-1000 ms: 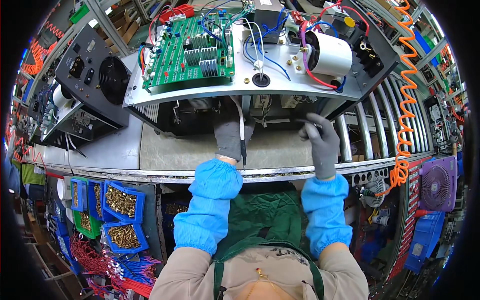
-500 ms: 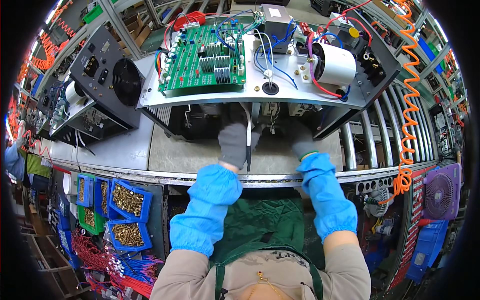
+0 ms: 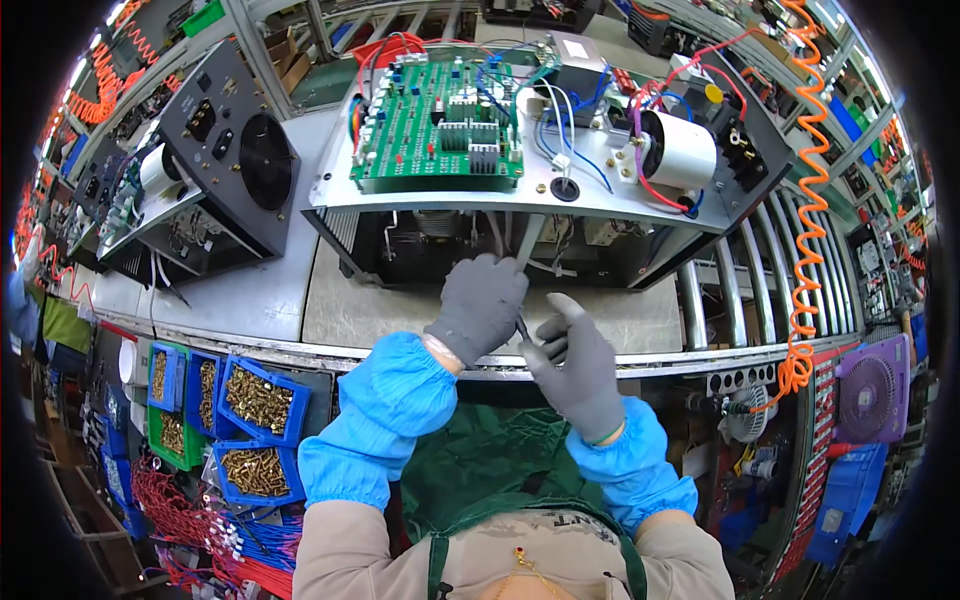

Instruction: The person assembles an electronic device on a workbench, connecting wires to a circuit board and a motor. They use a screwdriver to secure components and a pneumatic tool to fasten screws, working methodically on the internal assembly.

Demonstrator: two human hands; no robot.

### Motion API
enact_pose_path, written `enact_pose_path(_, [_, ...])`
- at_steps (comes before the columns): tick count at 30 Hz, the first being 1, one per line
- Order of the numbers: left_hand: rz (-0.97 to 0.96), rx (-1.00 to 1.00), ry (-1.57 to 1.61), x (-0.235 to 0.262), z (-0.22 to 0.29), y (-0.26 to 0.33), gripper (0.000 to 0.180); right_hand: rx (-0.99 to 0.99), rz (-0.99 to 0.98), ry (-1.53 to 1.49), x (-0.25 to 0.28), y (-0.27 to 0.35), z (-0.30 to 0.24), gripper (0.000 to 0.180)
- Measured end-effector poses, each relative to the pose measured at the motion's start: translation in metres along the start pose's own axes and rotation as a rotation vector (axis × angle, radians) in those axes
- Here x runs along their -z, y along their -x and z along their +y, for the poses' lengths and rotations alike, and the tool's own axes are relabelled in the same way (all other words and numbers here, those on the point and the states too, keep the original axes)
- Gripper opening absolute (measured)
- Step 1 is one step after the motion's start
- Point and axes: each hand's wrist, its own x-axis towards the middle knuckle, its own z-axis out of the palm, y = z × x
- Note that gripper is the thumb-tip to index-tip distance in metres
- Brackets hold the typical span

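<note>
My left hand (image 3: pixel 482 303), in a grey glove, is closed around a white cable in front of the open lower bay of a dark metal chassis (image 3: pixel 335 250). The cable's black end (image 3: pixel 522 327) pokes out beside my fingers, and the hand hides most of the rest. Close by on the right, my gloved right hand (image 3: pixel 580 375) has its fingers apart and half curled, its thumb near the black end. On the chassis's upper plate (image 3: pixel 420 196) sit a green circuit board (image 3: pixel 400 130) with finned heat sinks, a white cylinder (image 3: pixel 685 150), a transformer (image 3: pixel 580 68) and loose wires.
Another open chassis (image 3: pixel 225 160) stands at the left. Metal rollers (image 3: pixel 735 280) lie right of the bench top (image 3: pixel 400 320). An orange coiled hose (image 3: pixel 808 250) hangs at the right. Blue bins (image 3: pixel 260 400) of brass fasteners and red wire bundles (image 3: pixel 180 510) are at the lower left.
Both hands have come out of the lower bay toward me, the left now gripping the cable that hung over the bench. In the picture, the chassis sits slightly farther right.
</note>
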Motion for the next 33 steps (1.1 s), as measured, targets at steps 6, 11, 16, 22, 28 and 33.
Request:
enact_pose_path(6, [-0.216, 0.157, 0.065, 0.026, -0.016, 0.008, 0.015, 0.730, -0.058, 0.554, 0.005, -0.035, -0.013, 0.033])
enact_pose_path(11, [0.234, 0.042, 0.789, -0.002, -0.036, 0.026, 0.021, -0.225, -0.126, -0.279, 0.000, -0.057, 0.028, 0.022])
enact_pose_path(16, [0.154, 0.185, 0.687, -0.032, -0.071, 0.033, 0.023, -0.540, -0.251, -0.842, -0.052, -0.051, 0.066, 0.037])
enact_pose_path(22, [0.370, 0.313, 0.532, -0.069, -0.089, 0.023, 0.024, 0.061, 0.120, 0.179, -0.063, -0.072, 0.120, 0.029])
enact_pose_path(28, [0.368, 0.370, 0.484, -0.078, -0.079, 0.015, 0.016, 0.159, 0.114, 0.184, -0.077, -0.080, 0.140, 0.037])
enact_pose_path(33, [0.431, 0.276, 0.476, -0.086, -0.085, 0.011, 0.016, 0.188, 0.157, 0.118, -0.076, -0.084, 0.140, 0.036])
